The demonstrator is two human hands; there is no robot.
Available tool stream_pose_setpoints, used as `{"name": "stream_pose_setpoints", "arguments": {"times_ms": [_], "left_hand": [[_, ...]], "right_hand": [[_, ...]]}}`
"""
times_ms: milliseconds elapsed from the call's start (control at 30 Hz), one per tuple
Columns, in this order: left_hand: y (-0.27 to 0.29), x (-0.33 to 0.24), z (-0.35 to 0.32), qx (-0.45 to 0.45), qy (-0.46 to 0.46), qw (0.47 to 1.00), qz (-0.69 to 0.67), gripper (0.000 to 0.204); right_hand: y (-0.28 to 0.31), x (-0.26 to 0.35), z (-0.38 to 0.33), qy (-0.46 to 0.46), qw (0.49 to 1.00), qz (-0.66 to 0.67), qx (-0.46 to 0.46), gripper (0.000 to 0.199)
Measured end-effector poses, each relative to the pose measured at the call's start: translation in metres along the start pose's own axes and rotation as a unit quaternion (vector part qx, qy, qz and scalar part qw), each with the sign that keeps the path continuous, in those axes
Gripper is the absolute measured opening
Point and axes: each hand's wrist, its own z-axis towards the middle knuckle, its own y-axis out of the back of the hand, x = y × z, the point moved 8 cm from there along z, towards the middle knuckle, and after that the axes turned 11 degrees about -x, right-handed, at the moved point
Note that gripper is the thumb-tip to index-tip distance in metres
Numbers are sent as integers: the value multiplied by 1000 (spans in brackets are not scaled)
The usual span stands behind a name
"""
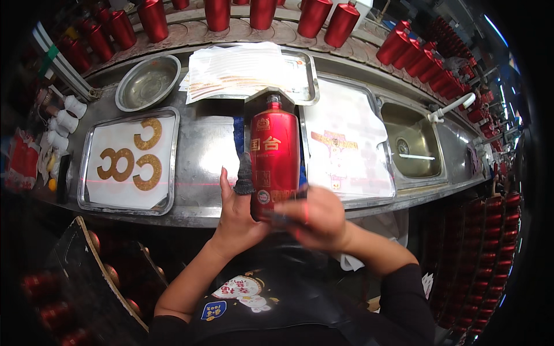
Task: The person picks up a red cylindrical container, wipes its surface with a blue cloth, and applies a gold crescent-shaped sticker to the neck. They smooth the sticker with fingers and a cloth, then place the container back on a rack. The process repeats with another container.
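Note:
A glossy red bottle (276, 155) with gold characters and a dark cap lies in front of me, neck pointing away, on a dark cradle (289, 93) with ragged dark cloth (244, 173) along its left side. My left hand (235, 222) cups the bottle's lower end from the left, thumb stretched up beside the cloth. Over the bottle's lower right front, my right hand (320, 218) is closed and partly smeared by motion. Something dark shows at its fingertips; I cannot make out what. A small round pale label (264, 197) sits low on the bottle.
At left, a metal tray (86, 193) holds gold C-shaped pieces on white paper; a metal bowl (148, 83) stands behind it. White sheets (231, 69) lie on the far tray. Right are a sheet-covered tray (346, 144) and sink (411, 138). More red bottles (216, 14) line the back.

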Motion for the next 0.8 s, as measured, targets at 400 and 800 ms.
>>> {"name": "stream_pose_setpoints", "arguments": {"times_ms": [400,800], "left_hand": [[5,17,7,0,76,995,-64,117],[17,-3,11,-63,25,995,-74,113]], "right_hand": [[9,-21,-74,-82,993,-62,-54,28],[35,-59,-77,-423,874,-11,-239,13]]}}
